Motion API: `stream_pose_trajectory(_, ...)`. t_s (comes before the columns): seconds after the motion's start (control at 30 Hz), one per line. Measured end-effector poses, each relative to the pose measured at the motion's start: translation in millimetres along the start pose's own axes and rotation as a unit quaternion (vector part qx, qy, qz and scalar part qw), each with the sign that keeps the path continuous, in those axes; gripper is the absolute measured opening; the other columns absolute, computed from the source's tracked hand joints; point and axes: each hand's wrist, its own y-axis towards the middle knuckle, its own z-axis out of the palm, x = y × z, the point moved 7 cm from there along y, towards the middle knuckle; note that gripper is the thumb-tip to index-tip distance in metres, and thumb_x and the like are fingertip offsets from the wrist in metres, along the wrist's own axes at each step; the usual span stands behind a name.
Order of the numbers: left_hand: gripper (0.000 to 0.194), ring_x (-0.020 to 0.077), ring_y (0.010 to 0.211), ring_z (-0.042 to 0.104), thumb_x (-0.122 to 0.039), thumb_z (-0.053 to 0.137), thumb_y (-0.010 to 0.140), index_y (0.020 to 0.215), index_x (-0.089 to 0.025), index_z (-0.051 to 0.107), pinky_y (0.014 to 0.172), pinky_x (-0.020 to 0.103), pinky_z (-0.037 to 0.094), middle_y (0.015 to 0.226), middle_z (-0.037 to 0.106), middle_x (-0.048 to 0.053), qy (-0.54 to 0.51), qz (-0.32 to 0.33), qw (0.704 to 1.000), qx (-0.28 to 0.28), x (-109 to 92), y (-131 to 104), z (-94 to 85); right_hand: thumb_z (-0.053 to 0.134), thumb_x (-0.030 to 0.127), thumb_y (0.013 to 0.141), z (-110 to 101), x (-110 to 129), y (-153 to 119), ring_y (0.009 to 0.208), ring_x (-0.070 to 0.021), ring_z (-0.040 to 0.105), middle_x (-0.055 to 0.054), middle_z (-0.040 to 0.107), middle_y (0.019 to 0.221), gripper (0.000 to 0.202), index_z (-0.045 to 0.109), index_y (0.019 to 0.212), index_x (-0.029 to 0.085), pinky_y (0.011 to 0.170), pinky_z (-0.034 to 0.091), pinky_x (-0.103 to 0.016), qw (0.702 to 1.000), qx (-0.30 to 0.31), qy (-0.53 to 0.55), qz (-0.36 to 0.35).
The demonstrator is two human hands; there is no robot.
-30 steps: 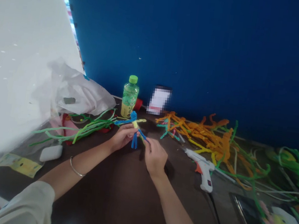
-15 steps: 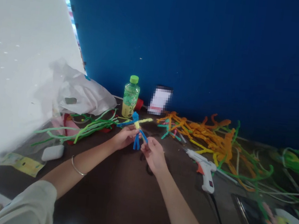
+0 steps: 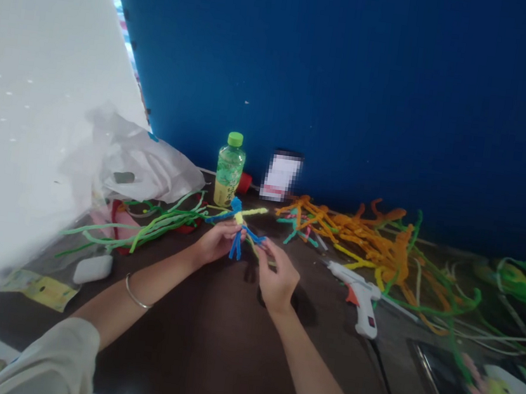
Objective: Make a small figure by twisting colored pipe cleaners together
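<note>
Between my hands is a small pipe-cleaner figure (image 3: 240, 218) in blue and yellow, with a blue top, a yellow middle and blue strands hanging below. My left hand (image 3: 217, 240) is closed on its middle, thumb and fingers pinching it. My right hand (image 3: 278, 275) pinches the end of a blue strand that reaches out to the right from the figure. A thin yellowish strand also runs toward the right fingers. The exact grip points are partly covered by my fingertips.
A green-capped drink bottle (image 3: 230, 170) and a phone (image 3: 281, 175) stand behind. Orange pipe cleaners (image 3: 359, 234) and a white glue gun (image 3: 360, 298) with its cord lie right. Green pipe cleaners (image 3: 163, 226), a plastic bag (image 3: 161, 165) and a white case (image 3: 93, 269) are left.
My right hand has moved slightly right and turned, drawing the blue strand outward and flatter. The figure has shifted a little left with my left hand still on it.
</note>
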Motion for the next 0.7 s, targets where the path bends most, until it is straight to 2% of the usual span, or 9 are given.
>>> stream_pose_trajectory(0.13, 0.009, 0.0067, 0.057, 0.059, -0.002, 0.054, 0.072, 0.074, -0.007, 0.061, 0.06, 0.014, 0.049, 0.063, 0.06, 0.003, 0.008, -0.009, 1.0, -0.014, 2, -1, -1.0, 0.058, 0.019, 0.077, 0, -1, 0, 0.073, -0.0161, 0.065, -0.006, 0.069, 0.087, 0.022, 0.06, 0.099, 0.019, 0.07, 0.055, -0.029, 1.0, 0.001, -0.007, -0.008)
stream_pose_trajectory(0.43, 0.008, 0.0064, 0.056, 0.058, -0.002, 0.054, 0.071, 0.074, -0.007, 0.061, 0.06, 0.015, 0.048, 0.062, 0.06, 0.003, 0.024, -0.01, 0.999, -0.034, 1, -3, -0.4, 0.056, 0.024, 0.079, 0, -6, 2, 0.075, -0.0178, 0.064, -0.006, 0.068, 0.082, 0.013, 0.064, 0.088, 0.019, 0.071, 0.053, -0.031, 1.0, 0.016, 0.0, 0.024)
stream_pose_trajectory(0.5, 0.007, 0.0064, 0.057, 0.057, -0.004, 0.057, 0.07, 0.075, -0.007, 0.061, 0.061, 0.015, 0.048, 0.063, 0.059, 0.002, 0.032, 0.002, 0.999, -0.016, 0, -2, 1.5, 0.056, 0.026, 0.078, 2, -11, 2, 0.073, -0.0176, 0.064, -0.006, 0.067, 0.079, 0.012, 0.064, 0.084, 0.019, 0.07, 0.052, -0.031, 0.997, 0.022, 0.026, 0.064)
stream_pose_trajectory(0.57, 0.01, 0.0065, 0.059, 0.057, -0.006, 0.06, 0.068, 0.078, -0.008, 0.061, 0.062, 0.016, 0.047, 0.065, 0.059, 0.002, 0.041, 0.021, 0.999, 0.009, -1, -1, 4.5, 0.057, 0.028, 0.077, 6, -22, 1, 0.067, -0.0165, 0.063, -0.005, 0.066, 0.076, 0.013, 0.064, 0.081, 0.018, 0.065, 0.052, -0.03, 0.987, 0.036, 0.076, 0.14)
stream_pose_trajectory(0.63, 0.013, 0.0066, 0.061, 0.056, -0.008, 0.063, 0.067, 0.08, -0.01, 0.06, 0.064, 0.017, 0.046, 0.065, 0.058, 0.001, 0.054, 0.041, 0.997, 0.028, -2, -1, 7.2, 0.058, 0.031, 0.075, 13, -34, -3, 0.06, -0.015, 0.061, -0.004, 0.064, 0.069, 0.015, 0.063, 0.079, 0.017, 0.059, 0.05, -0.028, 0.958, 0.055, 0.144, 0.24)
stream_pose_trajectory(0.7, 0.014, 0.007, 0.062, 0.056, -0.01, 0.064, 0.067, 0.079, -0.011, 0.06, 0.064, 0.018, 0.045, 0.066, 0.057, 0.0, 0.071, 0.061, 0.995, 0.034, -4, -1, 9.3, 0.061, 0.033, 0.073, 21, -44, -9, 0.053, -0.0129, 0.057, -0.002, 0.061, 0.06, 0.017, 0.061, 0.076, 0.016, 0.052, 0.047, -0.025, 0.916, 0.072, 0.215, 0.33)
